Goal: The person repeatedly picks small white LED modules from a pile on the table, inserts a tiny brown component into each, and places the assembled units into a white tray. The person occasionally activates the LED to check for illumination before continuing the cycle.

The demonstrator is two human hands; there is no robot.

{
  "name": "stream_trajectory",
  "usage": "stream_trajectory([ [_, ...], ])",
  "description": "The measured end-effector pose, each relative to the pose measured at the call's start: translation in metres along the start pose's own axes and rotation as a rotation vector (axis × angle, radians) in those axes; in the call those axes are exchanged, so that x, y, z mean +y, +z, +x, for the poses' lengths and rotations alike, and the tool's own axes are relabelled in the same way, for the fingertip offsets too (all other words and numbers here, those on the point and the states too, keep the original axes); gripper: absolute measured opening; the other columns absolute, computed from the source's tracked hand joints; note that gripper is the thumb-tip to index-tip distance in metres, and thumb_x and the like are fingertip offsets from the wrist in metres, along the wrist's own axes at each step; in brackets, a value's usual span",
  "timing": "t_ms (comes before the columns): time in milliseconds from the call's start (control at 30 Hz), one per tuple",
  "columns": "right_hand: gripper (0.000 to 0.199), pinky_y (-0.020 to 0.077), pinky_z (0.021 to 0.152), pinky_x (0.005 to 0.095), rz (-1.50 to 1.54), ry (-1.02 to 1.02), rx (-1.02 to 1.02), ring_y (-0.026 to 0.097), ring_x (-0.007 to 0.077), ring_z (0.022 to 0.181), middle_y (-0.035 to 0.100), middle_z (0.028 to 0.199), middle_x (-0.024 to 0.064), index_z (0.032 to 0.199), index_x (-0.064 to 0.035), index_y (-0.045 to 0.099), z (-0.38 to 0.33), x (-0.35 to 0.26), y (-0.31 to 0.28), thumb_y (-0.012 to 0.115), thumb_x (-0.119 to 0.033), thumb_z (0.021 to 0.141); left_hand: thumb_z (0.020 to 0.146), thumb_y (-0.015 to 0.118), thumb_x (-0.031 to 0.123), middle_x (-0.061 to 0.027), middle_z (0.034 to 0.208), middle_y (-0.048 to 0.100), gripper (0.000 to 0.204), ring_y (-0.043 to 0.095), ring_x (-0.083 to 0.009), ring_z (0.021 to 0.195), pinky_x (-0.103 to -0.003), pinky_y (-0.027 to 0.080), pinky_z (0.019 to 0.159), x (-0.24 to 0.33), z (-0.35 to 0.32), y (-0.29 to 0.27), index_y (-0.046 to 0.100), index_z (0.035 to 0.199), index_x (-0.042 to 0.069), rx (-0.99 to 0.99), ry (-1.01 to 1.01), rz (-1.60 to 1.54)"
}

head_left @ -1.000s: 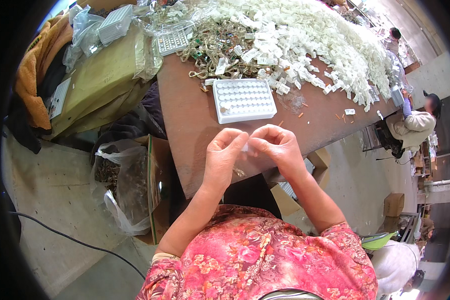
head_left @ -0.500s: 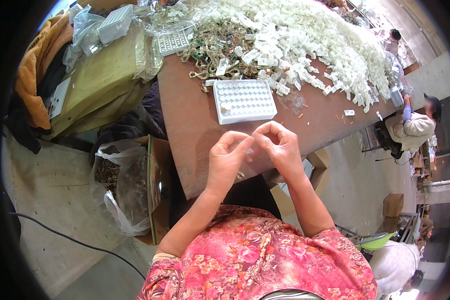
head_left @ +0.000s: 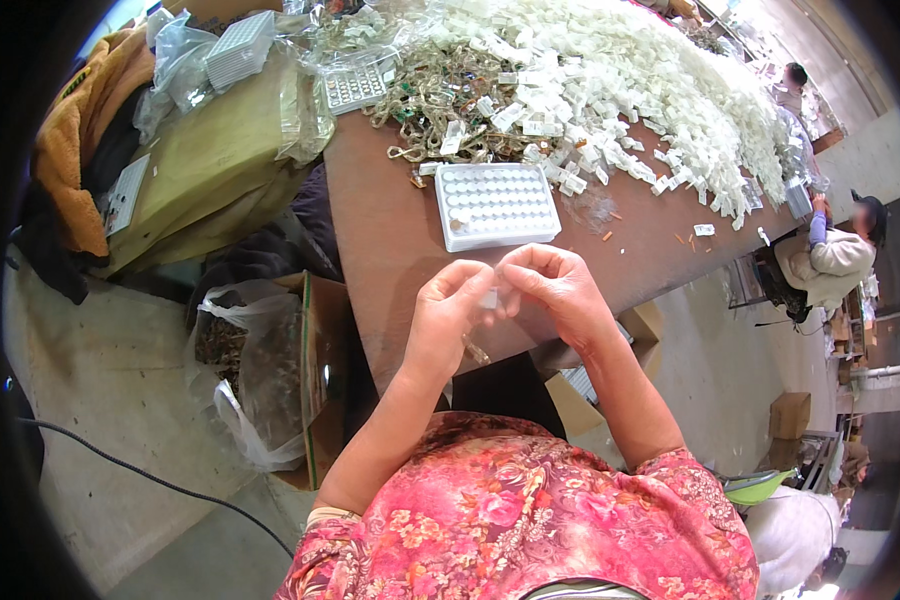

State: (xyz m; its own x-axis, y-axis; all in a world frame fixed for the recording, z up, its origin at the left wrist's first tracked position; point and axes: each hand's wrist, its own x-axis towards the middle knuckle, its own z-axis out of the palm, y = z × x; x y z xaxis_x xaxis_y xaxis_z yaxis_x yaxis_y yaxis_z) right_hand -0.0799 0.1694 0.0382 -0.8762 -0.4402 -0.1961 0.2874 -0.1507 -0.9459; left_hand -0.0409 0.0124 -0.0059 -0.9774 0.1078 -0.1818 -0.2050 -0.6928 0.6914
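Above the table's near edge, my left hand [head_left: 444,308] and my right hand [head_left: 556,288] meet at the fingertips, thumb and forefinger pinched on each. A small white tag [head_left: 489,299] shows between them, just under the left fingertips. Below my left palm hangs a short tan, beaded-looking strand [head_left: 476,350]; whether it joins the tag I cannot tell. What the right fingertips pinch is too small to make out. Just beyond the hands lies a white tray [head_left: 500,240] with rows of round pockets, one holding a small tan piece [head_left: 457,225].
A heap of white tags [head_left: 610,80] covers the far table [head_left: 390,220], beside tangled clear and brown strands [head_left: 440,110]. Left stand a pocketed tray [head_left: 355,88], a yellow-brown package [head_left: 220,150] and a box with a plastic bag [head_left: 260,370]. A person [head_left: 830,255] works at right.
My hands have drawn slightly closer and tilted, and the white tag and hanging strand show more plainly. The whole view has shifted a little; the tray stays put on the table.
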Motion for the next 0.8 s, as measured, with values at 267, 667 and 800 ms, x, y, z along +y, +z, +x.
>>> stream_trajectory([
  [267, 0.016, 0.0532, 0.065, 0.0269, 0.039, 0.012, 0.01, 0.065, 0.0146, 0.065, 0.067, 0.082, 0.0078, 0.095, 0.0032, 0.065, 0.0024, 0.0015, 0.0001, 0.066, -0.012, 0.09, 0.096, 0.059, 0.017, -0.0029, 0.088, 0.063, 0.014, 0.058, -0.0107, 0.068, -0.021, 0.045, 0.058, -0.0025, 0.0, -0.0042, 0.063, 0.1, 0.003, -0.027, -0.01, 0.005],
  [667, 0.017, 0.0545, 0.066, 0.0274, 0.104, 0.026, 0.01, 0.066, 0.0155, 0.066, 0.068, 0.085, 0.0089, 0.095, 0.0032, 0.066, 0.0014, 0.0051, -0.0028, 0.067, -0.013, 0.089, 0.095, 0.058, 0.017, -0.0039, 0.088, 0.063, 0.016, 0.058, -0.0121, 0.068, -0.022, 0.045, 0.058, -0.0024, -0.0001, -0.0045, 0.063, 0.102, 0.003, -0.036, -0.014, 0.018],
  [800, 0.017, 0.0548, 0.067, 0.0275, 0.123, 0.038, 0.012, 0.067, 0.0157, 0.067, 0.068, 0.086, 0.009, 0.094, 0.003, 0.067, 0.0016, 0.0056, -0.0031, 0.067, -0.013, 0.089, 0.096, 0.058, 0.017, -0.0039, 0.088, 0.064, 0.016, 0.058, -0.012, 0.068, -0.022, 0.045, 0.058, -0.002, -0.0002, -0.0045, 0.063, 0.102, 0.003, -0.032, -0.011, 0.022],
])
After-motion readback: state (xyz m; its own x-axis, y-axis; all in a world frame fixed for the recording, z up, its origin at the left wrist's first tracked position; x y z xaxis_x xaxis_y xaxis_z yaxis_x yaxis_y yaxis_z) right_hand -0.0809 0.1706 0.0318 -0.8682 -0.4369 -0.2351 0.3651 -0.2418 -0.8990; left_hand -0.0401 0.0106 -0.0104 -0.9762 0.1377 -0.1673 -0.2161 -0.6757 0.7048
